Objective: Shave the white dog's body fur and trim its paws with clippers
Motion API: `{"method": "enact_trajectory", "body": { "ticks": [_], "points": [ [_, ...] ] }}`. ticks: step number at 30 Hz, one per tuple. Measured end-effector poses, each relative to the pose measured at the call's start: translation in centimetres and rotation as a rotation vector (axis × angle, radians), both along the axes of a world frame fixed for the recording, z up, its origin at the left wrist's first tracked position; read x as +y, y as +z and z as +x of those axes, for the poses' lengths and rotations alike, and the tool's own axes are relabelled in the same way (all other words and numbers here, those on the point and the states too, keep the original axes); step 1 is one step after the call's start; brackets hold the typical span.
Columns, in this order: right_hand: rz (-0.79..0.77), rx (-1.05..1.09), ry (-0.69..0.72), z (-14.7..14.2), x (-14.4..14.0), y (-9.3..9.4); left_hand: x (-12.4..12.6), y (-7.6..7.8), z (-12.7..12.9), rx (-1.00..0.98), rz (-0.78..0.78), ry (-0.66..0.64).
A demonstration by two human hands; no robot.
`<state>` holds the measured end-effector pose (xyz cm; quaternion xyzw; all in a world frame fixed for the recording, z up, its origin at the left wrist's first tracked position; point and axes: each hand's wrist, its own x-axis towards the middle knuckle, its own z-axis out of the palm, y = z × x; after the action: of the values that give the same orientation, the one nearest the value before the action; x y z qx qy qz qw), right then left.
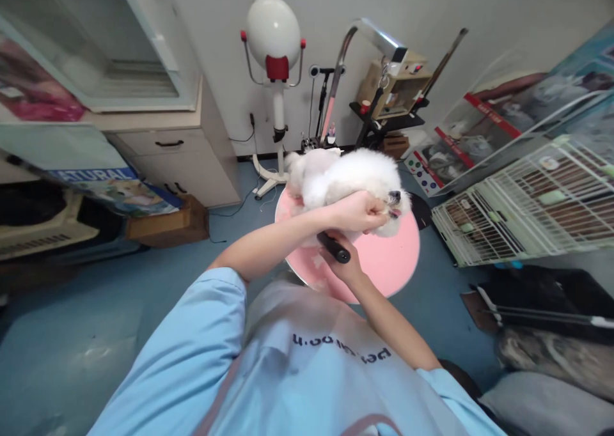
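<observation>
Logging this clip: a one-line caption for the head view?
Left hand steadies white dog on pink table; right hand holds black clipper.

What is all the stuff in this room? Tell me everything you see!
dog: one, white and fluffy, lying on the round table
round table: one, pink, in the middle of the room
clipper: one, black, under the dog's chest
stand dryer: one, white with red parts, by the back wall
grooming arm: one, silver, bent over the table
wire cage: one, white, at the right
cabinet: one, cream with drawers, at the left
cardboard box: one, brown, on the blue floor by the cabinet
posters: several, leaning on the right wall
left hand: one, holding the dog near its head
right hand: one, gripping the clipper
</observation>
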<state>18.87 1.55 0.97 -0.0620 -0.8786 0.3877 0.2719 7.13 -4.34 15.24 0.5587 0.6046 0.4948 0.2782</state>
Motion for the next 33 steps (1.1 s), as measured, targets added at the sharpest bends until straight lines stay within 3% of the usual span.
{"method": "enact_trajectory", "body": {
  "ticks": [2,5,7,12,17,23,29,33],
  "points": [
    [0.029,0.044,-0.046,0.1,-0.8,0.0,-0.1,0.1,-0.4,0.002,-0.005,-0.051],
    [0.047,0.200,-0.326,-0.3,-1.6,0.2,-0.2,0.2,-1.0,0.031,0.003,-0.115],
    [0.023,0.204,-0.387,-1.0,-2.4,0.1,-0.3,0.4,-1.4,0.035,-0.004,-0.137],
    [-0.013,0.057,-0.192,-1.4,-4.1,-0.4,-0.3,0.3,-1.8,0.011,-0.011,-0.231],
    [0.021,0.165,-0.415,-0.5,-3.6,-0.4,-0.6,-0.3,-2.0,0.024,0.061,-0.251],
    [-0.041,0.030,-0.124,0.3,-4.9,-1.3,-1.6,-0.8,-2.1,-0.062,0.033,-0.270],
    [0.088,0.088,-0.376,2.7,-2.0,-1.1,-2.7,-1.3,-1.5,-0.035,0.120,-0.190],
    [0.115,0.045,-0.121,2.9,-1.8,-2.9,-2.9,-1.6,-1.2,-0.184,0.107,-0.057]
  ]
}}
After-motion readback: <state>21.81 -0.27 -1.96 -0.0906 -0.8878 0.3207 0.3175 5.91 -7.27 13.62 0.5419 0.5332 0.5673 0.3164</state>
